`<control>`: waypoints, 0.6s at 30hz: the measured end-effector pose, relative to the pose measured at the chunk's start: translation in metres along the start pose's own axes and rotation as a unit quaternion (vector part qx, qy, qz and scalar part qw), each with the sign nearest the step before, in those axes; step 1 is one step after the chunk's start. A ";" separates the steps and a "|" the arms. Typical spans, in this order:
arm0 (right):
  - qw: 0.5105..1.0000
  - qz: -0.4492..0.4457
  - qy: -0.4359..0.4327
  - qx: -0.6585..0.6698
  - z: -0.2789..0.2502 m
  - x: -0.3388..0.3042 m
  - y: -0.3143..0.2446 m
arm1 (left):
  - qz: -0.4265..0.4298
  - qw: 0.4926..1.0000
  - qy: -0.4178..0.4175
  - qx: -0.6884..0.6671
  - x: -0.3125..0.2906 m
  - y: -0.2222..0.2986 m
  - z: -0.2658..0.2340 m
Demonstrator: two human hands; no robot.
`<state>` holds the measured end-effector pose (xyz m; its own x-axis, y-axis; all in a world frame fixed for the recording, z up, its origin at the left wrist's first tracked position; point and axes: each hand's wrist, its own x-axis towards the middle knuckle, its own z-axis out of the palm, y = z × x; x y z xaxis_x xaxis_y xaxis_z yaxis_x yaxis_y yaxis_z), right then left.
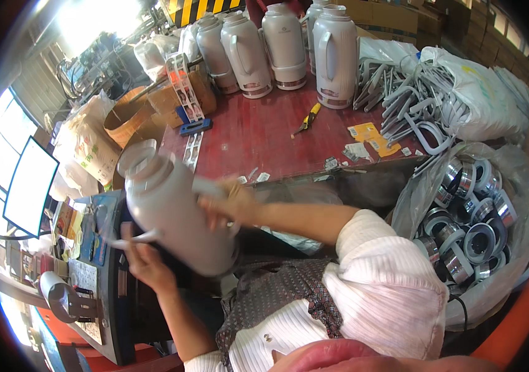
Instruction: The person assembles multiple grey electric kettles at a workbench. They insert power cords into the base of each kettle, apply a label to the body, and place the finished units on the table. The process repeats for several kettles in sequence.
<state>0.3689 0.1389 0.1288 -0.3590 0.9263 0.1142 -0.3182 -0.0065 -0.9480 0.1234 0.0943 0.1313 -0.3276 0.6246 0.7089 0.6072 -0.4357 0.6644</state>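
Observation:
A grey vacuum jug [178, 214] is tilted in front of me, its top toward the upper left, smeared by motion. My right hand [230, 204] is closed around its side handle. Beside the jug's lower left side, my left hand [147, 263] pinches a thin, curved grey handle [137, 240]. I cannot tell whether that curved handle is joined to the jug.
Several similar jugs [246, 56] stand at the back of the red table [246, 136]. Yellow-handled cutters [306, 121] and a blue tape dispenser [195, 127] lie there. Loose grey handles [401, 105] pile at right, above a bag of metallic rings [478, 235].

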 end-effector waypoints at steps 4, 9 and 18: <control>0.949 -0.249 0.180 -0.071 -0.101 0.057 -0.052 | -0.143 0.828 -0.540 -0.040 -0.114 0.006 0.036; 0.801 -0.371 0.400 -0.246 -0.216 0.152 -0.087 | -0.299 0.827 -0.454 -0.146 -0.161 -0.025 0.054; 0.632 -0.214 0.445 -0.597 -0.324 0.152 -0.109 | 0.081 0.976 -0.187 -0.075 0.011 0.035 -0.025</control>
<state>0.6332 0.4020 0.1535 0.3411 0.5948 0.7279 0.8607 0.1138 -0.4963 0.1226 0.0697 0.1686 0.0673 0.7202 0.6905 0.5063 -0.6210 0.5983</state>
